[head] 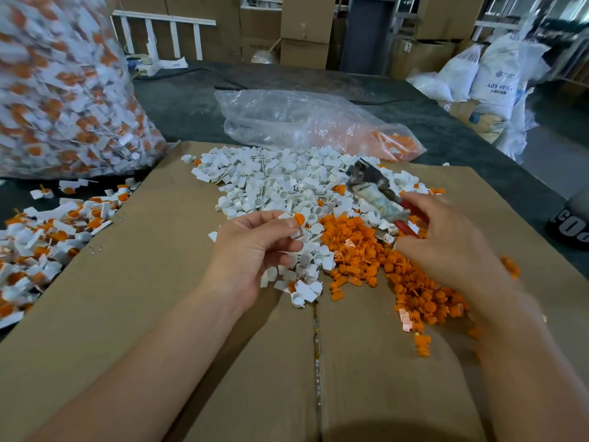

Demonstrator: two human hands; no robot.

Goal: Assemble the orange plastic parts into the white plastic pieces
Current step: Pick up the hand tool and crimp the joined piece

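Orange part (299, 218) and white piece (296, 232) pinched by left hand (251, 250), mostly hidden. Right hand (446, 237) blurred at red-handled tool (373, 193); cannot tell whether fingers clasp it.

Brown cardboard (143, 298); on it white pieces (271, 180), orange parts (360, 250), red-handled grey tool (373, 189); around it dark grey tabletop (191, 103).

1 head-worn camera looks forward and down, close over the cardboard (127, 298).
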